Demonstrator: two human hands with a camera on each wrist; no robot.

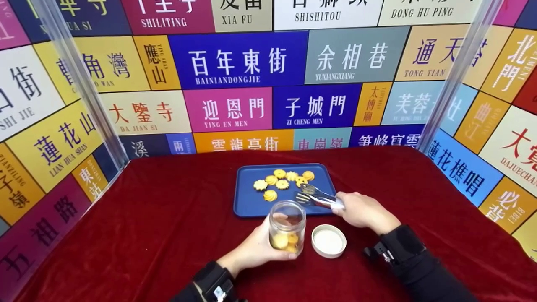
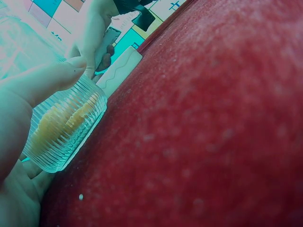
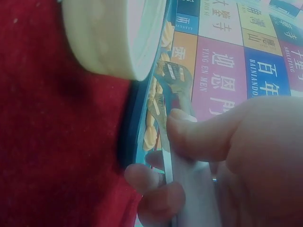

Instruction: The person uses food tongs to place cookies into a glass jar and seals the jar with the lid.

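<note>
My left hand point(image 1: 262, 245) grips a ribbed clear glass jar point(image 1: 288, 222) from its left side, thumb across the front. Several yellow cookies point(image 2: 61, 120) lie in the jar's lower part. In my right hand point(image 1: 365, 209) is a pair of metal serving tongs point(image 3: 173, 90) with slotted tips and a pale handle, held between thumb and fingers. Their tips are parted over the right part of a blue tray point(image 1: 247, 207). On that tray lie several swirled and flower-shaped cookies point(image 1: 270, 195), left of and beyond the tongs. I see no cookie between the tips.
A round cream lid point(image 1: 329, 241) lies on the dark red cloth point(image 1: 176, 218) between the jar and my right forearm. Clear corner posts point(image 1: 457, 79) and panels printed with place names point(image 1: 237, 61) stand behind and beside the table.
</note>
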